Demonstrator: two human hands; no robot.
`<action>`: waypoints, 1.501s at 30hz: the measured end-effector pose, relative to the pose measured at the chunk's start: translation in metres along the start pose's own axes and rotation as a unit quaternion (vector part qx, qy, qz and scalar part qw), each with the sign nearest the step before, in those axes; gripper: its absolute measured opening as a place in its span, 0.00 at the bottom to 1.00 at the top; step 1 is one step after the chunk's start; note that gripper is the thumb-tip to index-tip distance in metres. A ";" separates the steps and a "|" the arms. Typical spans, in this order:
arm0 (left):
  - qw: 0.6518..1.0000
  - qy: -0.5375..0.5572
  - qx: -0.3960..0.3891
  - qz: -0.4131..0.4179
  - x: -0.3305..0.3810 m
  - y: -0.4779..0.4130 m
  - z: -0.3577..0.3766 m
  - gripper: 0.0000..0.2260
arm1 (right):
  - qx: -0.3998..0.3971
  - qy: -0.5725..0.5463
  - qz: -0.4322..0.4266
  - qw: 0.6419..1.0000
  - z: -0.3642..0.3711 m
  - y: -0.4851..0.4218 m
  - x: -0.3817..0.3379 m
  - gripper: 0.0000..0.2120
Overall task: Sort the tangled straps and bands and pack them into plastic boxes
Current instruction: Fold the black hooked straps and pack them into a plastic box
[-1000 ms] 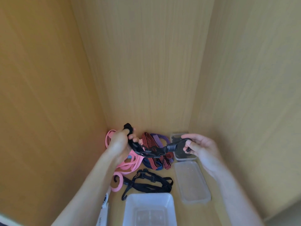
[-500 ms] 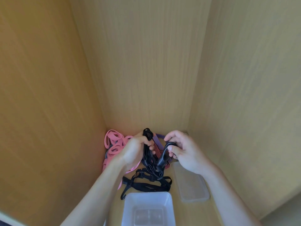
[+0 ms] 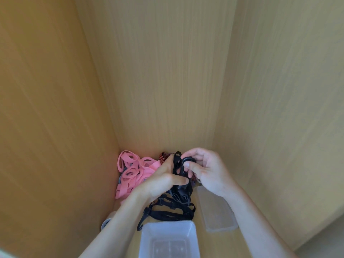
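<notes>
Both hands work on one black strap (image 3: 180, 189) above the shelf floor. My left hand (image 3: 163, 180) grips its bunched middle, thumb pressed across it. My right hand (image 3: 206, 171) pinches the strap's black hook end (image 3: 188, 161) between thumb and fingers. A second black strap (image 3: 167, 214) with buckles and a hook lies on the floor below the hands. Pink bands (image 3: 133, 172) are piled in the back left corner. A red and black striped strap (image 3: 163, 157) peeks out behind my left hand. An empty clear plastic box (image 3: 168, 239) stands nearest me.
A clear lid (image 3: 216, 211) lies flat to the right of the box. Wooden walls close in on the left, back and right. A small pale object (image 3: 106, 223) shows by my left forearm.
My hands came together from being spread apart. The black strap, stretched between them a second ago, is now folded into a bunch. The small box at the back right is now hidden behind my right hand.
</notes>
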State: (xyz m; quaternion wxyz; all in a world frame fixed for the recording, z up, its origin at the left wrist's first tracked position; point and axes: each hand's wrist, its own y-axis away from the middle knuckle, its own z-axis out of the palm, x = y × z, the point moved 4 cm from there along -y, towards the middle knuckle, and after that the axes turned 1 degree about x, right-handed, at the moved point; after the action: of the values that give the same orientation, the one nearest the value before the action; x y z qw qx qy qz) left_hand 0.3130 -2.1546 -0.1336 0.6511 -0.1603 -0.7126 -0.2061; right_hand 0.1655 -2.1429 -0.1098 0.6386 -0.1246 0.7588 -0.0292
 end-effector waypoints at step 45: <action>0.964 0.242 0.102 -0.035 -0.020 0.006 -0.020 0.17 | 0.064 -0.098 0.008 0.993 0.009 0.001 0.021 0.06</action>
State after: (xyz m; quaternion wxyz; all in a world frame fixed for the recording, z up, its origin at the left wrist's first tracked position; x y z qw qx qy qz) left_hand 0.3349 -2.1588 -0.1513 0.8097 -0.0133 -0.5559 -0.1873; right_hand 0.1711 -2.1454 -0.1323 0.7169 -0.0797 0.6900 -0.0602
